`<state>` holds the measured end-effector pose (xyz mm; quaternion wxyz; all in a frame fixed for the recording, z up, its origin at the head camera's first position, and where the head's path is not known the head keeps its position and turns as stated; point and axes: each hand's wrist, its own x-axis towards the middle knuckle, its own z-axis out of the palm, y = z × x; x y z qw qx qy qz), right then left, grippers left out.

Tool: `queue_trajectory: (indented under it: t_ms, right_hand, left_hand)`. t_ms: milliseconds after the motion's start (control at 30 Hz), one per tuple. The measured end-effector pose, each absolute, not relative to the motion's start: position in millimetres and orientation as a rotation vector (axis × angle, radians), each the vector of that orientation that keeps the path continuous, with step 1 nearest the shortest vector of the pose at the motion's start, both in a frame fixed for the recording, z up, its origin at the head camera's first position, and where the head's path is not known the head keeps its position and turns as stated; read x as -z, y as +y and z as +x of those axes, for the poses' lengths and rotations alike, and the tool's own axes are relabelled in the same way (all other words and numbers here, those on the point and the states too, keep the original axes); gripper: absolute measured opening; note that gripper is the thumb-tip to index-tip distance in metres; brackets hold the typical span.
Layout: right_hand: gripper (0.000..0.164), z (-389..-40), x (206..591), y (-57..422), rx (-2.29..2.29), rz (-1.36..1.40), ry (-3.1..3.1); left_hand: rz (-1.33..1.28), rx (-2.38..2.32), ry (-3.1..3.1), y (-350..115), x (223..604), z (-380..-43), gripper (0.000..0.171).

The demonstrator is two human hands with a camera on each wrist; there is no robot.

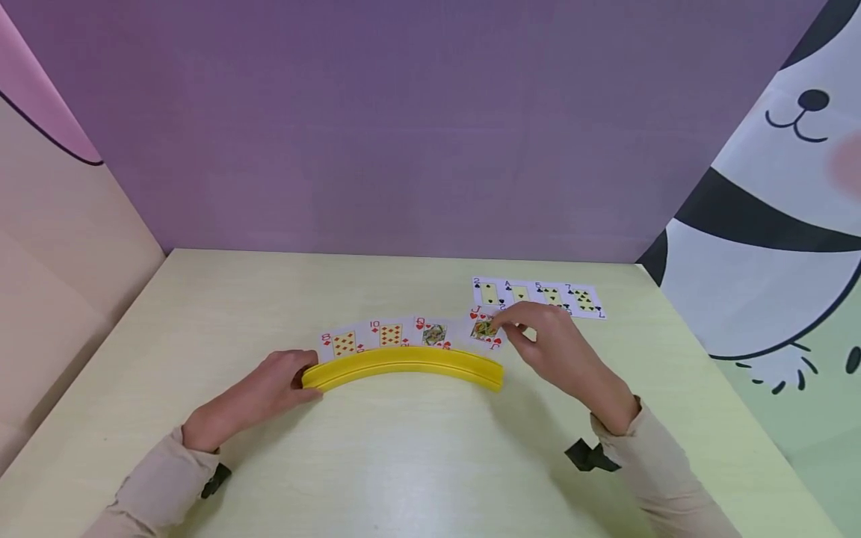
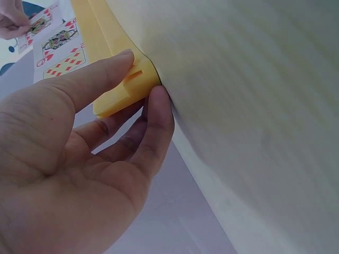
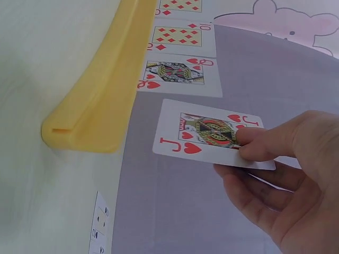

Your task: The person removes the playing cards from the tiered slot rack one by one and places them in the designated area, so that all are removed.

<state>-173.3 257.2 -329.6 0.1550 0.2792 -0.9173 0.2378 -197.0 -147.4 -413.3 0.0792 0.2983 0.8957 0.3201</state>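
Observation:
A curved yellow playing-card holder [image 1: 403, 360] stands on the table, its left end gripped between the thumb and fingers of my left hand [image 1: 269, 385]. Upright in its slot are the eight of diamonds [image 1: 344, 343], the ten of diamonds [image 1: 390, 335] and the queen of hearts [image 1: 433, 333]. My right hand [image 1: 558, 347] pinches the jack of hearts [image 3: 204, 135] by one edge, thumb on its face. In the right wrist view that card is apart from the queen and beside the holder's right end, tilted, with a gap between it and the slot.
Behind the right hand, a row of black-suited cards [image 1: 584, 300] lies face up on the table: a two, an ace, a five and a seven. The pale tabletop [image 1: 403, 463] ends at a purple back panel [image 1: 403, 134]. A panda-printed panel [image 1: 773, 284] borders the right side.

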Motion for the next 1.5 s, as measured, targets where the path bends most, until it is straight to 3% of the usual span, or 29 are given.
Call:
queue_trajectory:
  t_ms: [567, 1500]
  right_hand:
    - [0.018, -194.7, 340.7, 273.9, -0.771, 0.674, -2.440]
    - [0.017, -251.6, 395.0, 293.1, -0.980, 0.357, -2.819]
  left_hand:
    - [0.858, -0.966, 2.673, -148.6, 411.4, -197.8, 0.022]
    - [0.834, -0.958, 2.672, -146.3, 412.4, -197.3, 0.024]
